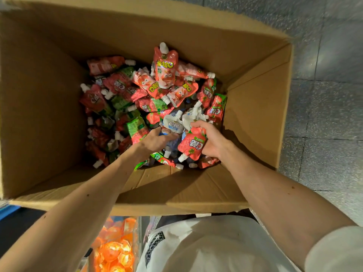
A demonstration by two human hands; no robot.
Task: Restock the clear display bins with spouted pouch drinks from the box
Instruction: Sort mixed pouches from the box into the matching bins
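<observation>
Grey speckled tiled floor [324, 79] with a bright glare patch.

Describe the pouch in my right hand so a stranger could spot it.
Look in the big cardboard box, at the pile's near right corner, where the right hand reaches in. The pouch it grips is red with strawberry print, white spout pointing toward the near wall; the pouches just beyond it are white and blue.

red pouch [192, 144]: a large white "C" logo is printed, the character beside it is not made out | white pouch [173, 124]: the same "C" logo is seen in blue | tall pouch [165, 70]: yellow characters are shown, unreadable | green pouch [157, 157]: small print, "15" is perhaps read
</observation>
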